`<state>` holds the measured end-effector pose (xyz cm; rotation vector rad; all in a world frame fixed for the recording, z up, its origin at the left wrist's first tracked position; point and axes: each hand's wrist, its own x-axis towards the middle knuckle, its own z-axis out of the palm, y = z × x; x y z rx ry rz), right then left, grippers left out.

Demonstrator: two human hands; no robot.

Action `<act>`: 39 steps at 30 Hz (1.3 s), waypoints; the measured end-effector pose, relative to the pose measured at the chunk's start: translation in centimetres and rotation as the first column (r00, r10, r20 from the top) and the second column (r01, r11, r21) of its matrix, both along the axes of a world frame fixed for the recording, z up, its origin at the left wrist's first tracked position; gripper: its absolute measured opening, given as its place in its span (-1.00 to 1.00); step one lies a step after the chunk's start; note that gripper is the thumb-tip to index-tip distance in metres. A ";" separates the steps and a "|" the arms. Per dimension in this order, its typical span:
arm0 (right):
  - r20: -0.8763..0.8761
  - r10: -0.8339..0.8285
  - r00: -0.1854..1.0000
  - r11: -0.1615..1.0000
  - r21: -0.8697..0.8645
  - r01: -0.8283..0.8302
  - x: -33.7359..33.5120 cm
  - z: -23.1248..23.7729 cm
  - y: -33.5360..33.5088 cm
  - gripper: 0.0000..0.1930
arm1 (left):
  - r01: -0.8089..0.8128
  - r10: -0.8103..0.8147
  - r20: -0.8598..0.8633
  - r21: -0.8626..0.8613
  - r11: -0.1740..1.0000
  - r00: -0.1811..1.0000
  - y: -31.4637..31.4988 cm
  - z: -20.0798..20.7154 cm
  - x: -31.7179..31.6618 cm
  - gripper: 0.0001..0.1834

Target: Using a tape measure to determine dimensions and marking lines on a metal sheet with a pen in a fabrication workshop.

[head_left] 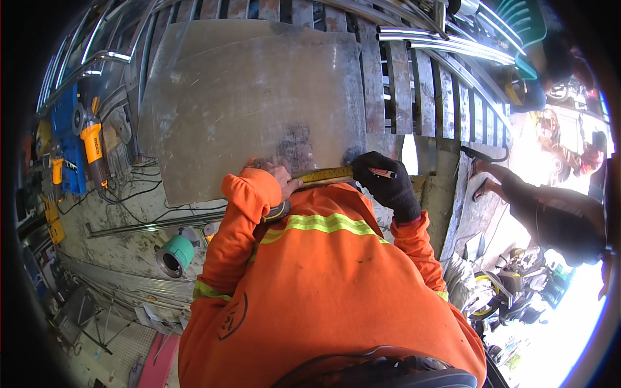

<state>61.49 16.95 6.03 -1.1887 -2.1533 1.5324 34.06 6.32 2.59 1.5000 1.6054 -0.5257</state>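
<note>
A large, scratched grey metal sheet [259,97] lies in front of me, its near edge close to my body. My bare left hand [277,176] is closed on a yellow tape measure [323,174] at that edge, its blade stretched to the right. Below my left cuff shows a dark, rounded thing with yellow on it [277,212], partly hidden by the sleeve. At the sheet's near right corner, my right hand [391,187], in a black glove, grips a white and red marker [383,173] beside the blade's far end.
Slatted pallets [424,94] support the sheet, with shiny metal tubes [446,45] at the far right. An orange angle grinder [92,142], cables and a green cylinder [178,253] are on the left. Another person [550,216] is at the right.
</note>
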 end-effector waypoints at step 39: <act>-0.262 -0.413 0.872 0.897 0.049 0.439 -1.3 -1.4 -4.7 -0.73 | -0.549 0.480 0.294 0.230 0.804 0.826 -10.6 0.4 -17.4 -0.38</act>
